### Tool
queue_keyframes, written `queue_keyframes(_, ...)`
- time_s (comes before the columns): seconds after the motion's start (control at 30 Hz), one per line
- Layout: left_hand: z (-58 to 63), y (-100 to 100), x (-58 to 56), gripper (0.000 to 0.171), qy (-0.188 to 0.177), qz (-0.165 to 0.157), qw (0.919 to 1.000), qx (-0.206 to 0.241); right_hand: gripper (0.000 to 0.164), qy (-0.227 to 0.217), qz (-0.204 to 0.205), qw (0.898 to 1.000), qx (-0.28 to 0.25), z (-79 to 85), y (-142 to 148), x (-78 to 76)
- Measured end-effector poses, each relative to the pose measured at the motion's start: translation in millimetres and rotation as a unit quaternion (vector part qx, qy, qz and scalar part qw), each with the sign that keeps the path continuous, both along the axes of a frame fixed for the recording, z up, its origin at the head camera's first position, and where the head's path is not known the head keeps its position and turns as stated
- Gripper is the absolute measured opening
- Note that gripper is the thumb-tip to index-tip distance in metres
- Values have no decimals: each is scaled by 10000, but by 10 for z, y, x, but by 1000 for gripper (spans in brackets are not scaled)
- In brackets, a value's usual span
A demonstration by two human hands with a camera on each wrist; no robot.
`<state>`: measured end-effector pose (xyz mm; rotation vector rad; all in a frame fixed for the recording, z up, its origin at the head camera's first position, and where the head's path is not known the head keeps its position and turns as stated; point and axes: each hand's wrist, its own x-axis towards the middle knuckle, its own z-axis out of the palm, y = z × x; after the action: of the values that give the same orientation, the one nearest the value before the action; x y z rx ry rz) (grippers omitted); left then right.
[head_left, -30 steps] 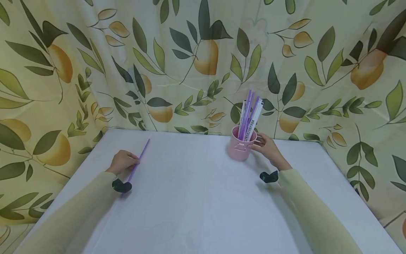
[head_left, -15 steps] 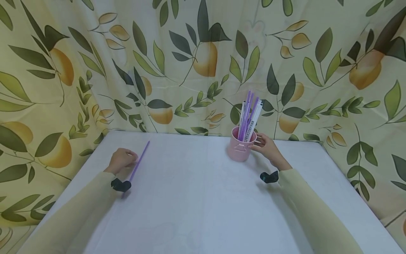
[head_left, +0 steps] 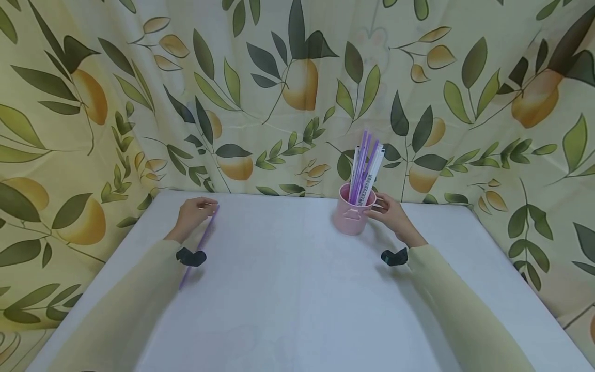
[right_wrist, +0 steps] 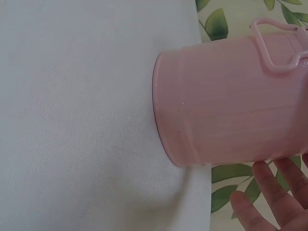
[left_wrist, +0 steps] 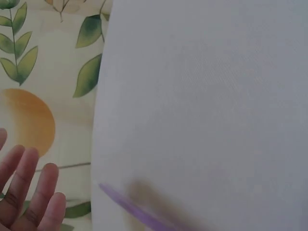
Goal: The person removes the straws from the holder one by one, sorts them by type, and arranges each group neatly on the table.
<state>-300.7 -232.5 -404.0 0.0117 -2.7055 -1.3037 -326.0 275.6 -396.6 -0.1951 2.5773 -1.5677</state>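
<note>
A thin purple stick lies slantwise on the left of the white table. My left hand is over it, fingertips right at the stick's far end. In the left wrist view the fingers are spread and fairly straight, with the blurred purple stick beside them. At the back right a pink cup stands upright, filled with several purple and white sticks, some printed. My right hand holds the cup's right side, thumb in front and fingers behind. In the right wrist view the fingertips meet the pink cup.
A curtain with fruit and leaf print hangs right behind the table's back edge. The white tabletop stretches between both arms. A dark strap-on camera sits at the right wrist, another dark camera at the left.
My left hand first pinched the purple stick near its middle, then came off it and slid forward to its far end. The right hand and pink cup stayed put.
</note>
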Motion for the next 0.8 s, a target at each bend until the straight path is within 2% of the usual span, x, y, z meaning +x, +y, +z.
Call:
queue_keyframes(0.1, 10, 114, -65, 30, 93, -64, 9999, 32, 80, -8, 2, 10000, -26, -7, 2, 8)
queue_keyframes(0.2, 58, 263, -119, 31, 119, -118, 9995, 253, 81, 13, 11, 10000, -23, -7, 1, 5)
queue_keyframes(0.3, 106, 420, -181, 32, -45, -121, 9978, 656, 81, 16, -27, 10000, -9, -4, 0, -1)
queue_keyframes(0.43, 141, 605, -260, 31, -183, -220, 9948, 980, 81, -20, -46, 10000, -8, 5, -3, -1)
queue_keyframes(0.63, 197, 887, -334, 30, -80, -569, 9917, 1149, 81, -26, -25, 10000, -78, 13, -9, 24)
queue_keyframes(0.8, 253, 1143, -415, 27, -32, -740, 9888, 1295, 79, -8, -16, 10000, -92, 40, -19, 52)
